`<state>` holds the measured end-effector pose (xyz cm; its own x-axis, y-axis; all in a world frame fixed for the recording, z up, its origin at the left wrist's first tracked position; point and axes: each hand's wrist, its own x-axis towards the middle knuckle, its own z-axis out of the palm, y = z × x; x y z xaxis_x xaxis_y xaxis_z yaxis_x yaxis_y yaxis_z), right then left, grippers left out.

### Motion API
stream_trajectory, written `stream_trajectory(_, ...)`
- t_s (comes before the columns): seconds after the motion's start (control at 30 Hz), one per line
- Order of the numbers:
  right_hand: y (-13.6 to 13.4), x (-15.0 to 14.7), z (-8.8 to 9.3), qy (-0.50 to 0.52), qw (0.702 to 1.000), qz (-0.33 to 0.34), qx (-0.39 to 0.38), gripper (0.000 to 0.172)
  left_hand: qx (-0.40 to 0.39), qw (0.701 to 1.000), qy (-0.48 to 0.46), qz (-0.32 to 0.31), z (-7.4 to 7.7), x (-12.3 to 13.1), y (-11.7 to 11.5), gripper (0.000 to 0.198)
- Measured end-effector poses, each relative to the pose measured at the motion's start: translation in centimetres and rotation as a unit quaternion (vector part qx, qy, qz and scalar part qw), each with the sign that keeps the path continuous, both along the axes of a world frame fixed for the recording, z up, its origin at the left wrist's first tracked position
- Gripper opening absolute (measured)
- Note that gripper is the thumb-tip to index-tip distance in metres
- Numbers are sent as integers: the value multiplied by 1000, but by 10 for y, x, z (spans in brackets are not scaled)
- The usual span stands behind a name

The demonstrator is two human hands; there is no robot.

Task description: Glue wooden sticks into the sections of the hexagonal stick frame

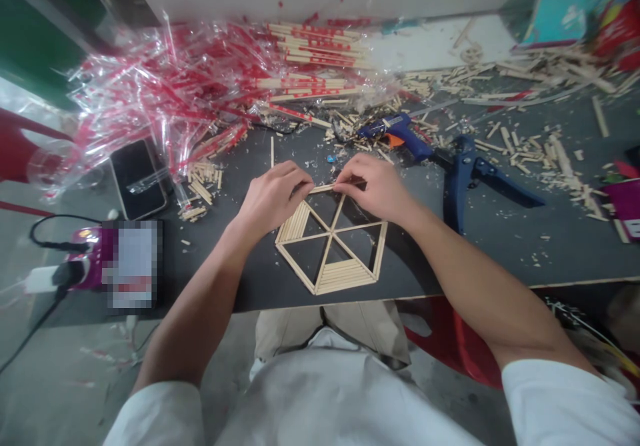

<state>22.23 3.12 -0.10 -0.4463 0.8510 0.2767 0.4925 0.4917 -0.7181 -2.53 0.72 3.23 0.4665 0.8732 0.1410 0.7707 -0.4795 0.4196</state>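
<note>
A flat hexagonal frame (331, 233) of thin wooden sticks lies near the table's front edge. Its spokes meet at the centre, and rows of sticks partly fill the lower-right and left sections. Along the frame's far edge runs a short wooden stick (323, 189). My left hand (275, 196) has its fingers closed at the left end of that stick, over the upper-left corner. At the right end, my right hand (374, 183) pinches the same stick between thumb and fingers. The fingertips partly hide both ends.
Behind are a blue glue gun (400, 129), a blue hand cutter (465, 173), wrapped chopsticks (320, 46) and heaped red-printed plastic wrappers (165, 79). Stick offcuts (515, 143) litter the right. A phone (139, 179) and a purple power strip (93, 256) sit left.
</note>
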Motion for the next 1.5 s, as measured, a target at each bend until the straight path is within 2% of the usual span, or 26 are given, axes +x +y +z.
stream_trajectory(0.27,-4,-6,4,2,998,-44,-45,22,81,996,43,-16,-16,8,-2,31)
stream_trajectory(0.43,0,2,11,4,998,-50,-41,12,105,992,63,-20,-15,9,-2,29)
stream_trajectory(0.57,5,15,22,-54,994,-88,-47,10,115,990,77,-26,-14,8,-2,29)
stream_trajectory(0.7,5,19,27,-87,990,-86,-72,6,125,989,67,-33,-17,7,-1,28)
stream_trajectory(0.93,0,14,31,-71,989,-64,-110,6,114,991,54,-33,-18,6,0,27)
stream_trajectory(1.23,2,11,24,-41,986,-102,-122,7,89,995,23,-24,-18,6,2,29)
stream_trajectory(1.5,0,11,25,-42,988,-71,-134,6,85,996,30,-28,-19,5,2,28)
